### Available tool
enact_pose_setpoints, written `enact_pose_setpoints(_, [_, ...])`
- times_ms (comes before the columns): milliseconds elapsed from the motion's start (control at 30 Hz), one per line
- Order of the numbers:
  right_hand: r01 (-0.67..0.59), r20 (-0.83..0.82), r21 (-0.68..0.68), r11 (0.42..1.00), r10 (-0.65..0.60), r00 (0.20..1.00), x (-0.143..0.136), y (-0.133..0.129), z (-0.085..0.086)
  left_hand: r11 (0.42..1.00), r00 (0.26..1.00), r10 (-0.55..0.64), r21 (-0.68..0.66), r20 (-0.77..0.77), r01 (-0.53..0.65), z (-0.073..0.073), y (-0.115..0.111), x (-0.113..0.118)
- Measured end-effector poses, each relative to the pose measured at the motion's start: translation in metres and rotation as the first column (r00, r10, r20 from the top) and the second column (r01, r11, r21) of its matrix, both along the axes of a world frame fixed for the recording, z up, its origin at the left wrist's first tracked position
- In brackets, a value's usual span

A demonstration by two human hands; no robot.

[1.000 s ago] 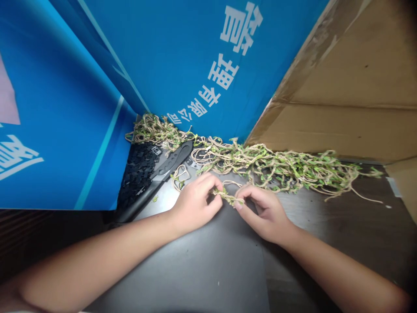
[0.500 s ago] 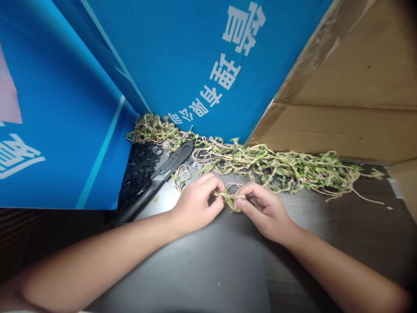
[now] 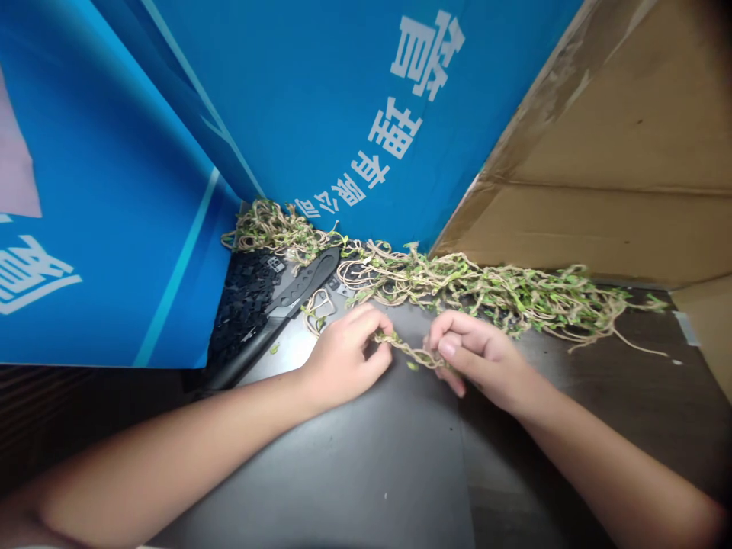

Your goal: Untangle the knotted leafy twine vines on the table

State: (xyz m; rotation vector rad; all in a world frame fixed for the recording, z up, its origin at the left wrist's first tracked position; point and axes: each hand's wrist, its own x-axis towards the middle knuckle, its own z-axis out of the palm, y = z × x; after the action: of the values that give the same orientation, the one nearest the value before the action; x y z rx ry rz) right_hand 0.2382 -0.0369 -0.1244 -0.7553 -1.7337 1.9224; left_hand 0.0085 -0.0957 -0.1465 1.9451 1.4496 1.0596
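A short length of twisted leafy twine (image 3: 412, 351) stretches between my two hands above the grey surface (image 3: 343, 473). Its left end is pinched between the thumb and fingers of my left hand (image 3: 350, 357). My right hand (image 3: 479, 357) is closed at the twine's right end, thumb against index finger, with the lower fingers partly hidden. Behind my hands lies a long tangled heap of twine with green leaves (image 3: 503, 293). A loose twine loop (image 3: 312, 314) rests just beyond my left hand.
A black-handled tool (image 3: 312, 278) lies at the left beside many small dark pieces (image 3: 243, 293). Another twine bundle (image 3: 268, 227) sits behind them. Blue panels with white characters (image 3: 343, 99) stand at the back and left, brown cardboard (image 3: 618, 183) at the right.
My right hand has moved right, away from my left hand, and more of the twisted twine now shows between them. My left hand has barely moved.
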Motion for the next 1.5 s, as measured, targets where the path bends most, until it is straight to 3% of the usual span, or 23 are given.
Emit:
enact_pose_setpoints(100, [-0.012, 0.187, 0.07, 0.997, -0.001, 0.982, 0.011, 0.01, 0.017, 1.0, 1.0, 0.01, -0.006, -0.003, -0.01, -0.001, 0.0, 0.0])
enact_pose_setpoints(167, [-0.101, 0.417, 0.182, 0.978, 0.016, 0.909, 0.02, 0.017, 0.032, 1.0, 1.0, 0.015, -0.008, -0.006, -0.015, -0.001, -0.001, 0.0])
enact_pose_setpoints(267, [-0.273, 0.648, 0.331, 0.903, -0.007, 0.761, 0.035, 0.024, 0.046, 1.0, 1.0, 0.014, -0.001, -0.013, -0.014, -0.001, -0.001, 0.0])
enact_pose_setpoints(367, [-0.406, 0.747, 0.464, 0.787, -0.102, 0.657, 0.045, 0.023, 0.047, 1.0, 0.999, -0.003, 0.019, -0.04, 0.004, -0.001, -0.002, 0.0])
enact_pose_setpoints(433, [-0.42, 0.711, 0.62, 0.663, -0.249, 0.657, 0.042, 0.016, 0.043, 0.999, 0.998, -0.026, 0.025, -0.06, 0.027, -0.001, -0.002, 0.001])
enact_pose_setpoints(533, [-0.297, 0.479, 0.848, 0.438, -0.396, 0.784, 0.021, -0.002, 0.035, 0.997, 0.995, -0.065, 0.026, -0.079, 0.067, -0.001, -0.004, 0.001])
enact_pose_setpoints(600, [-0.194, 0.344, 0.904, 0.38, -0.379, 0.859, 0.003, -0.014, 0.027, 0.996, 0.992, -0.085, 0.024, -0.09, 0.087, -0.001, -0.004, 0.001])
enact_pose_setpoints(633, [-0.166, 0.32, 0.897, 0.409, -0.343, 0.883, -0.006, -0.019, 0.022, 0.995, 0.991, -0.093, 0.02, -0.094, 0.095, -0.001, -0.005, 0.001])
enact_pose_setpoints(733, [-0.102, 0.316, 0.769, 0.631, -0.236, 0.919, -0.024, -0.024, 0.007, 0.994, 0.99, -0.108, 0.019, -0.094, 0.11, -0.002, -0.006, 0.0])
enact_pose_setpoints(767, [-0.086, 0.313, 0.728, 0.681, -0.218, 0.924, -0.026, -0.023, 0.002, 0.994, 0.99, -0.107, 0.021, -0.095, 0.109, -0.001, -0.006, 0.0])
enact_pose_setpoints(833, [-0.07, 0.306, 0.686, 0.724, -0.2, 0.931, -0.027, -0.018, -0.004, 0.994, 0.989, -0.108, 0.021, -0.1, 0.111, -0.001, -0.006, 0.001])
enact_pose_setpoints(933, [-0.089, 0.311, 0.692, 0.716, -0.185, 0.932, -0.023, -0.011, -0.008, 0.991, 0.983, -0.129, 0.008, -0.129, 0.131, 0.001, -0.005, 0.001])
enact_pose_setpoints(1100, [-0.071, 0.288, 0.761, 0.645, -0.237, 0.928, -0.016, -0.007, -0.012, 0.987, 0.973, -0.162, -0.01, -0.165, 0.163, 0.003, -0.003, 0.001])
enact_pose_setpoints(1333, [-0.021, 0.194, 0.804, 0.594, -0.229, 0.954, -0.014, -0.004, -0.024, 0.983, 0.979, -0.183, -0.024, -0.094, 0.182, 0.001, -0.002, -0.002])
enact_pose_setpoints(1500, [-0.033, 0.155, 0.82, 0.571, -0.167, 0.974, -0.013, -0.006, -0.024, 0.982, 0.981, -0.187, -0.002, -0.057, 0.187, 0.0, -0.004, -0.001])
